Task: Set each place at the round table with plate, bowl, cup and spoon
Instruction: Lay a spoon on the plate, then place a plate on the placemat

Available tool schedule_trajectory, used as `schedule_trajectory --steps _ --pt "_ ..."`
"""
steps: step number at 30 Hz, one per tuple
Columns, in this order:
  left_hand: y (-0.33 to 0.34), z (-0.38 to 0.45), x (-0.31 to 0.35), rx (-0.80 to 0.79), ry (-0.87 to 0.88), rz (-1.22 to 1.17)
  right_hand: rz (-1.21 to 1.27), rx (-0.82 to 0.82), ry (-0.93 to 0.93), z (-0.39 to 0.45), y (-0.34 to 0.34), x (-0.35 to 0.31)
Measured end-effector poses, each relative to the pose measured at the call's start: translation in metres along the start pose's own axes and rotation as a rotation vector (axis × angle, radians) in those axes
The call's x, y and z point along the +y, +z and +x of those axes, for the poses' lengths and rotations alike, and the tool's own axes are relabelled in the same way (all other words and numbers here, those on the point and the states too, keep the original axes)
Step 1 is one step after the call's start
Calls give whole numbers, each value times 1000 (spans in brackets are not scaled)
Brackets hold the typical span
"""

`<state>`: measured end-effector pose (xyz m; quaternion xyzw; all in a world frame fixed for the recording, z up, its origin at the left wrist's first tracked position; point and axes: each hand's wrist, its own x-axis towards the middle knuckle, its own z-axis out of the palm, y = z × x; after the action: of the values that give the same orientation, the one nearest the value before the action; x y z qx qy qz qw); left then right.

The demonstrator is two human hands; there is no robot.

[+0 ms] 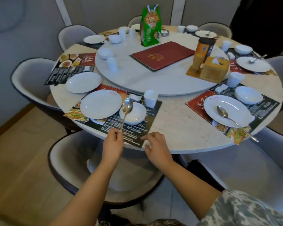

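The spoon (127,110) handle end is hidden inside the left hand (113,144), and the placemat (132,128) print is too small to read.

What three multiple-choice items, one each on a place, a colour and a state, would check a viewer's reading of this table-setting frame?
1. Where does the spoon bowl hover?
A. between the near plate and the bowl
B. inside the cup
C. on the turntable

2. What colour is the menu cover on the turntable?
A. blue
B. dark red
C. white

3. What is the right hand doing?
A. gripping a plate
B. holding a cup
C. holding nothing

Key: 1 A, the left hand pinches the handle end with the spoon bowl over that gap; 2 B, the cover is dark red; 3 C, its fingers are loosely curled above the placemat edge.
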<state>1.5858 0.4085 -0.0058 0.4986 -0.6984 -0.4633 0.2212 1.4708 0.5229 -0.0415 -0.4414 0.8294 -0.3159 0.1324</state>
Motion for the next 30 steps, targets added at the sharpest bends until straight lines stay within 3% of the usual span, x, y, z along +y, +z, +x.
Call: schedule_trajectory --steps 5,11,19,30 --pt "-54 63 -25 34 -30 3 86 -41 -38 41 45 -65" --pt "-102 135 -58 -75 -71 129 99 -76 37 97 92 -117" --pt "-127 178 -81 -202 -95 167 97 -46 190 121 122 -139" --pt "-143 190 -76 -321 -127 150 93 35 220 132 126 -146"
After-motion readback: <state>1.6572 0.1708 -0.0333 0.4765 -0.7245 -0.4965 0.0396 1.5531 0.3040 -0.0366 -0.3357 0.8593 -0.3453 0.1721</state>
